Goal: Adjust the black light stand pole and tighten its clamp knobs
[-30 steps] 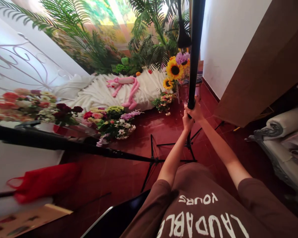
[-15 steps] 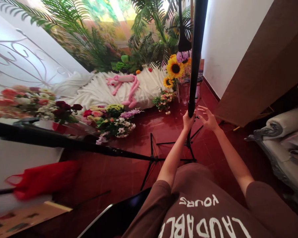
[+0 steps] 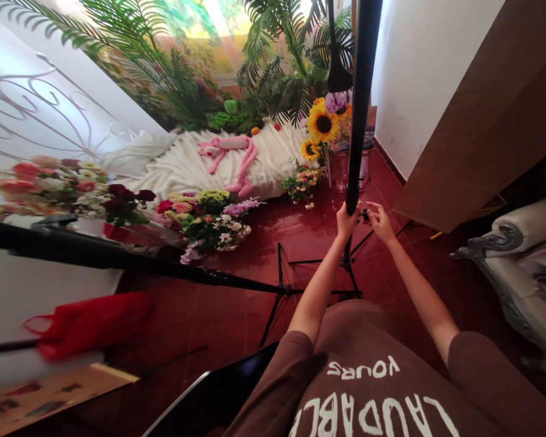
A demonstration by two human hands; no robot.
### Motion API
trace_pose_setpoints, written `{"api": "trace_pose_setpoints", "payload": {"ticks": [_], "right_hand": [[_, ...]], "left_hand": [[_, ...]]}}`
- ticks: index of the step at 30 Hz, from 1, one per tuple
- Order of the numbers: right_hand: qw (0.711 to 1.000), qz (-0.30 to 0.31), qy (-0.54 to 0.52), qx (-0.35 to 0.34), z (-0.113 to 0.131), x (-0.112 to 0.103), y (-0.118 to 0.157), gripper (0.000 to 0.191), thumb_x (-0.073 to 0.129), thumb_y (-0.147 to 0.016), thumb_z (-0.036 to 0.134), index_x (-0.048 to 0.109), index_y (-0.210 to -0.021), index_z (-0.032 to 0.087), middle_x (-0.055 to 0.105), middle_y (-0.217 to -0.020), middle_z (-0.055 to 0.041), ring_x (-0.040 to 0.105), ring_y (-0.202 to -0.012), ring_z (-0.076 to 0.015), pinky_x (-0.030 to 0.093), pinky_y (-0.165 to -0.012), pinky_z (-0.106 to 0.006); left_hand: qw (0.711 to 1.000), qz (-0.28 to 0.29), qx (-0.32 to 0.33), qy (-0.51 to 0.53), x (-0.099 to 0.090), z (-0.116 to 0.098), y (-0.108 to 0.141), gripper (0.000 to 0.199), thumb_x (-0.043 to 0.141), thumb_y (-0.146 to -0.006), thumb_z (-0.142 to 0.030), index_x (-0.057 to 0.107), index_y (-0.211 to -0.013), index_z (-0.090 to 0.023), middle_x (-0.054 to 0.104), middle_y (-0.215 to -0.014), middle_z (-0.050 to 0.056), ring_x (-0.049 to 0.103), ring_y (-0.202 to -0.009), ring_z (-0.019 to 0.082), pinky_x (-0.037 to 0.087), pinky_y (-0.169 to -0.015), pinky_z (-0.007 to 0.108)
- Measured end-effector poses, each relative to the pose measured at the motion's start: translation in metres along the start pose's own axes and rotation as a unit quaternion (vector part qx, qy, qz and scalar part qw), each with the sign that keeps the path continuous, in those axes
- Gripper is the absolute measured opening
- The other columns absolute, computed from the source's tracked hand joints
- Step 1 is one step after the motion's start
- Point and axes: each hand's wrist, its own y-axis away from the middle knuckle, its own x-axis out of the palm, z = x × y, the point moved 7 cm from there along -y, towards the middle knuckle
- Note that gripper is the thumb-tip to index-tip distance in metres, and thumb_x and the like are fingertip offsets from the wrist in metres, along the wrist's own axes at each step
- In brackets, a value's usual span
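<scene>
My left hand is wrapped around the black upright pole of a tripod stand, at about waist height. Just right of it, a small black clamp knob sticks out from the pole. My right hand is at this knob, thumb and fingers curled around its outer end; exact finger contact is too small to see clearly. Below both hands the tripod legs spread on the floor.
A second black stand slants across the left. Flower bunches, a pink plush toy on white cloth and sunflowers lie ahead. A red bag is at left, a pale sofa at right, over red floor tiles.
My right hand has moved in to the knob, and its spread fingers have drawn together. My left hand keeps its grip on the pole. The view has shifted slightly.
</scene>
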Motion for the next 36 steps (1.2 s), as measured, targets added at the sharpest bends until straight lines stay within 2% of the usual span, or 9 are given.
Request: {"api": "trace_pose_setpoints", "payload": {"ticks": [4, 8, 10, 14, 18, 25, 27, 31, 36], "right_hand": [[0.977, -0.052, -0.138, 0.153, -0.015, 0.004, -0.007, 0.029, 0.061, -0.084, 0.028, 0.052, -0.111, 0.021, 0.059, -0.054, 0.0069, 0.051, -0.042, -0.0085, 0.038, -0.042, -0.018], [0.925, -0.032, -0.259, 0.275, -0.022, 0.016, -0.004, 0.011, 0.059, -0.084, 0.021, 0.057, -0.095, 0.018, 0.053, -0.050, 0.0070, 0.046, -0.039, -0.0054, 0.034, -0.039, -0.015], [0.926, -0.009, -0.266, 0.268, -0.020, 0.019, -0.001, 0.013, 0.061, -0.084, 0.026, 0.059, -0.094, 0.018, 0.056, -0.054, 0.0054, 0.049, -0.042, -0.0054, 0.037, -0.041, -0.015], [0.972, 0.019, -0.161, 0.171, -0.017, 0.016, 0.006, 0.037, 0.072, -0.076, 0.042, 0.058, -0.103, 0.021, 0.063, -0.064, 0.0034, 0.053, -0.047, -0.0072, 0.040, -0.044, -0.018], [0.992, 0.007, -0.083, 0.097, -0.021, 0.013, 0.009, 0.056, 0.071, -0.068, 0.061, 0.057, -0.105, 0.022, 0.065, -0.066, 0.0019, 0.054, -0.049, -0.0097, 0.042, -0.045, -0.021], [0.995, -0.062, 0.000, 0.072, -0.019, 0.008, -0.001, 0.055, 0.062, -0.067, 0.075, 0.055, -0.070, 0.020, 0.056, -0.052, 0.0027, 0.047, -0.043, -0.0091, 0.035, -0.042, -0.022], [0.994, -0.063, 0.008, 0.092, -0.017, 0.009, -0.007, 0.054, 0.062, -0.069, 0.072, 0.054, -0.060, 0.020, 0.051, -0.045, 0.0029, 0.042, -0.040, -0.0084, 0.031, -0.040, -0.022], [0.980, -0.047, -0.021, 0.194, -0.022, 0.016, -0.015, 0.047, 0.060, -0.077, 0.057, 0.048, -0.048, 0.021, 0.042, -0.034, 0.0031, 0.035, -0.033, -0.0085, 0.024, -0.035, -0.023], [0.952, -0.059, -0.126, 0.273, -0.034, 0.027, -0.010, 0.042, 0.057, -0.082, 0.048, 0.046, -0.051, 0.022, 0.037, -0.032, 0.0047, 0.032, -0.029, -0.0071, 0.023, -0.032, -0.021]], "left_hand": [[1.000, 0.003, 0.000, -0.003, -0.001, -0.004, 0.000, 0.038, 0.063, -0.079, -0.054, 0.062, -0.084, -0.016, 0.056, -0.063, -0.002, 0.051, -0.053, 0.008, 0.040, -0.054, 0.020], [1.000, 0.008, -0.008, 0.000, -0.001, -0.003, 0.000, 0.038, 0.063, -0.079, -0.054, 0.063, -0.086, -0.016, 0.058, -0.064, -0.002, 0.052, -0.055, 0.009, 0.041, -0.055, 0.021], [1.000, 0.006, -0.008, 0.000, -0.001, -0.003, 0.000, 0.039, 0.064, -0.078, -0.054, 0.063, -0.084, -0.016, 0.058, -0.065, -0.001, 0.052, -0.056, 0.009, 0.041, -0.055, 0.021], [1.000, 0.006, -0.006, 0.003, -0.002, -0.004, 0.000, 0.038, 0.064, -0.078, -0.053, 0.064, -0.085, -0.016, 0.058, -0.066, -0.001, 0.051, -0.056, 0.009, 0.040, -0.055, 0.021], [1.000, 0.012, -0.004, 0.010, -0.001, -0.005, 0.000, 0.038, 0.064, -0.079, -0.052, 0.066, -0.089, -0.016, 0.059, -0.067, -0.001, 0.052, -0.057, 0.009, 0.041, -0.056, 0.021], [0.999, 0.020, -0.021, 0.017, -0.001, -0.003, 0.001, 0.039, 0.065, -0.077, -0.054, 0.062, -0.088, -0.016, 0.058, -0.066, -0.002, 0.052, -0.052, 0.007, 0.041, -0.052, 0.020], [0.999, 0.025, -0.020, 0.019, -0.001, -0.003, 0.001, 0.039, 0.066, -0.076, -0.054, 0.061, -0.086, -0.016, 0.059, -0.066, -0.002, 0.054, -0.054, 0.008, 0.042, -0.053, 0.020], [0.999, 0.025, -0.018, 0.016, -0.003, -0.003, 0.002, 0.039, 0.066, -0.077, -0.054, 0.060, -0.086, -0.017, 0.056, -0.063, -0.003, 0.052, -0.053, 0.008, 0.041, -0.052, 0.020], [1.000, 0.029, -0.012, -0.005, -0.003, -0.006, 0.000, 0.039, 0.064, -0.079, -0.055, 0.061, -0.088, -0.017, 0.056, -0.064, -0.003, 0.052, -0.054, 0.008, 0.041, -0.054, 0.020]]}}
